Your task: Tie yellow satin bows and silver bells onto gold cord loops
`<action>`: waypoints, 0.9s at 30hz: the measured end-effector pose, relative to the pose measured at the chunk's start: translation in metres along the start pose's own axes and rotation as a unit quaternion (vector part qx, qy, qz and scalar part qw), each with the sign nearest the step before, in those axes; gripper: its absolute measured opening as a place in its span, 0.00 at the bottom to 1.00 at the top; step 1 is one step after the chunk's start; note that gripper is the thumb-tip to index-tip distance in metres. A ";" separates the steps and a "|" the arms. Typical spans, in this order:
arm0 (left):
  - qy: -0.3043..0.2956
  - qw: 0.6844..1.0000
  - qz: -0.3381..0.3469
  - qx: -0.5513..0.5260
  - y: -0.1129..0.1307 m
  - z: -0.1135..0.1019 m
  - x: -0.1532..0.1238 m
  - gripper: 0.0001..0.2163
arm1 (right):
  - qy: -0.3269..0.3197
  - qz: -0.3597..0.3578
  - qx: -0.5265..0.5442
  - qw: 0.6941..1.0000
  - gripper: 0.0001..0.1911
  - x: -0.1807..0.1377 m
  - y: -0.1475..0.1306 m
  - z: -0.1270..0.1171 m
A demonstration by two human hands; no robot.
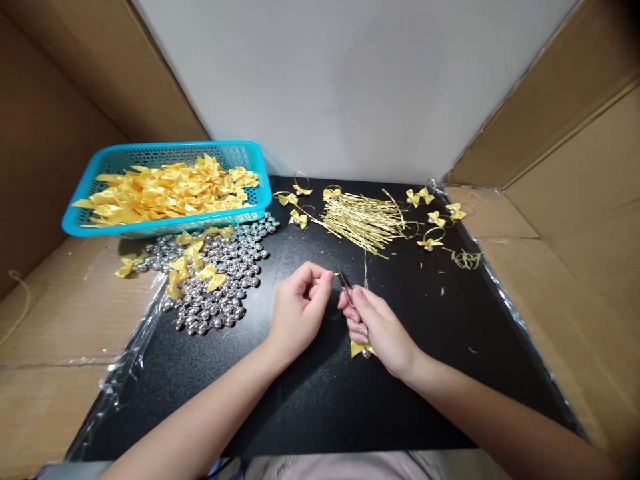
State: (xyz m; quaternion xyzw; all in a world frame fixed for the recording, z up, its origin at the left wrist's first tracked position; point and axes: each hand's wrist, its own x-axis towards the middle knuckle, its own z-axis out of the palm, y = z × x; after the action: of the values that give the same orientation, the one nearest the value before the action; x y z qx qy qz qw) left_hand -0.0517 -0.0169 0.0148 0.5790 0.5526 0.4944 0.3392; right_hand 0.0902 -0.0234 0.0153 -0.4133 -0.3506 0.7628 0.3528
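Observation:
My left hand (pixel 300 308) hovers over the black mat (pixel 310 393), fingers pinched on a thin gold wire end near its thumb. My right hand (pixel 377 328) is closed on metal tweezers (pixel 345 280), whose tips point at the left fingertips. A yellow ribbon bow (pixel 361 349) with a silver bead peeks out beneath the right palm. The two hands are almost touching at the mat's centre.
A blue basket (pixel 250 203) of yellow bows sits back left. A heap of silver beads (pixel 220 280) with loose bows lies before it. A bundle of gold wires (pixel 365 220) and several finished bows (pixel 435 219) lie at the back. Cardboard walls flank both sides.

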 end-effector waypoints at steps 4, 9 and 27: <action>0.000 1.000 0.010 -0.011 0.002 0.001 0.001 0.11 | 0.015 -0.018 -0.016 1.000 0.27 0.002 0.000 0.002; 0.004 1.000 0.008 -0.014 0.002 0.000 0.001 0.11 | 0.025 -0.034 -0.026 0.999 0.27 0.004 0.001 0.003; 0.003 0.999 -0.032 -0.010 0.000 0.000 0.001 0.13 | 0.071 -0.103 -0.150 0.981 0.21 0.017 -0.006 -0.015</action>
State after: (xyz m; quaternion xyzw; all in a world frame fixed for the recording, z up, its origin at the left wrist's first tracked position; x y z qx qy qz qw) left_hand -0.0515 -0.0161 0.0146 0.5562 0.5668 0.4904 0.3590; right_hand 0.0978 -0.0021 0.0077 -0.4768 -0.4759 0.6294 0.3874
